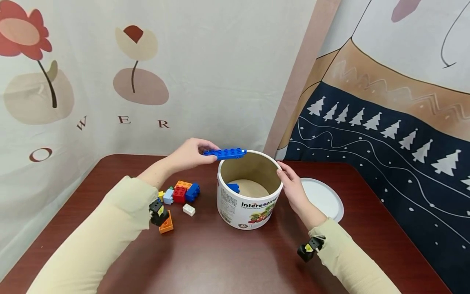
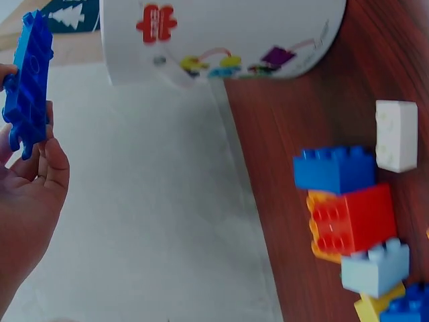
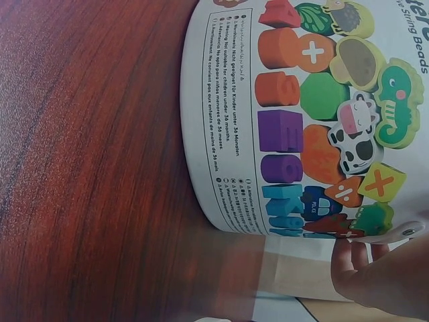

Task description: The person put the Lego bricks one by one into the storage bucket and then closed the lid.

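Observation:
My left hand (image 1: 192, 153) pinches a long blue toy brick (image 1: 229, 154) with studs on top, above the left rim of a white round tub (image 1: 232, 209). In the left wrist view, the hollow underside of this long brick (image 2: 30, 84) shows, with a hook at one end. My right hand (image 1: 295, 190) grips the tub's rim on the right; in the right wrist view its fingers (image 3: 345, 258) curl at the rim. Inside the tub lies another blue brick (image 1: 233, 188), partly hidden by the tub wall.
Left of the tub sit a red brick (image 1: 179, 194), a blue brick (image 1: 192, 192), a light blue brick (image 1: 168, 197) and other coloured ones. A white brick (image 1: 189, 210) and an orange brick (image 1: 167, 224) lie nearer. A white lid (image 1: 323, 198) rests on the right of the brown table (image 1: 220, 265).

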Available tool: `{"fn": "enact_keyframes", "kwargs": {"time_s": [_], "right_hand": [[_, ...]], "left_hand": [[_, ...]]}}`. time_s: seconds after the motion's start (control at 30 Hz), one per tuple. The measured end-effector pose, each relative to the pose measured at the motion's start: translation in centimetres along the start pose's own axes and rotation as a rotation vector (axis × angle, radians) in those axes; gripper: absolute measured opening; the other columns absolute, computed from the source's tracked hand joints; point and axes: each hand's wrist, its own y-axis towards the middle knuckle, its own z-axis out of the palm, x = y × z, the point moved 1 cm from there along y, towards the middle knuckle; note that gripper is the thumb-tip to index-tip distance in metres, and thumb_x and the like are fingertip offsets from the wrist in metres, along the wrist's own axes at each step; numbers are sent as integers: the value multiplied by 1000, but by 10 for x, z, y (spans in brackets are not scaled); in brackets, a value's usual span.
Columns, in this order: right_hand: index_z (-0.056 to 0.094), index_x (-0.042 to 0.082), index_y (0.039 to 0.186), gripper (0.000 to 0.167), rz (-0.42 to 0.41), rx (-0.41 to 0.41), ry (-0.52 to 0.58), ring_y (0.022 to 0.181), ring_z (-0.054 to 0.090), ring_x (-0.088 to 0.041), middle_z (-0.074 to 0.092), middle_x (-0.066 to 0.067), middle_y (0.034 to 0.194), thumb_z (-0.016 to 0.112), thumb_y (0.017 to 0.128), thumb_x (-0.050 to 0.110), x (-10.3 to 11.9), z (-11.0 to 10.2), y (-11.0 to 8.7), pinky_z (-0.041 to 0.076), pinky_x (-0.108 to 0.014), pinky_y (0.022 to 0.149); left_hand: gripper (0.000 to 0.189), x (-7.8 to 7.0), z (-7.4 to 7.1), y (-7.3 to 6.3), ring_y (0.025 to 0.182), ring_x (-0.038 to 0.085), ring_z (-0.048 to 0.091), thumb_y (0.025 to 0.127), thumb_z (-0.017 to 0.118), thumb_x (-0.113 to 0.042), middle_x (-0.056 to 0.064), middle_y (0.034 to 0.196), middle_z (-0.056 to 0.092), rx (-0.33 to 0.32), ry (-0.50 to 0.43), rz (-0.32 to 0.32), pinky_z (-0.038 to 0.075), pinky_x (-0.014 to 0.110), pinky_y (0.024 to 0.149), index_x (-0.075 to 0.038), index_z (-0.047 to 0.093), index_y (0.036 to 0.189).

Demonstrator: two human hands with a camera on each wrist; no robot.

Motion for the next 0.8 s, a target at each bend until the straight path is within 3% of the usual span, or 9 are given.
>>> {"fn": "enact_keyframes", "kwargs": {"time_s": [0.1,0.3,0.47,0.6,0.8], "right_hand": [[39,13,141,42,2,-2,0,127,41,-35,43,-21,137,41,100,23,0,0,0,32,-51,109],[39,13,141,42,1,-5,3,126,41,-34,43,-21,137,41,100,23,-2,-1,2,32,-50,109],[39,13,141,42,2,-4,0,127,41,-34,43,-21,138,40,101,23,-3,-1,3,32,-50,110],[39,13,141,42,5,-6,-1,127,42,-35,43,-21,138,40,101,23,-3,-2,3,32,-49,110],[39,14,141,42,-1,2,-5,126,42,-35,43,-21,137,40,101,24,-3,-3,3,32,-50,109]], "left_hand": [[32,-7,9,6,90,23,58,84,65,-22,10,103,68,24,-16,22,52,35,81,-8,66,112],[36,-19,27,18,99,25,59,83,66,-20,12,114,65,92,-23,3,52,38,88,-7,64,117],[37,-24,39,22,103,25,58,82,65,-22,11,119,63,109,19,12,51,38,90,-8,65,116],[38,-27,45,23,106,25,58,83,66,-25,10,119,64,144,46,48,49,40,93,-8,64,117],[39,-29,46,22,106,23,59,83,68,-25,10,119,64,169,5,86,50,39,92,-10,63,118]]}}
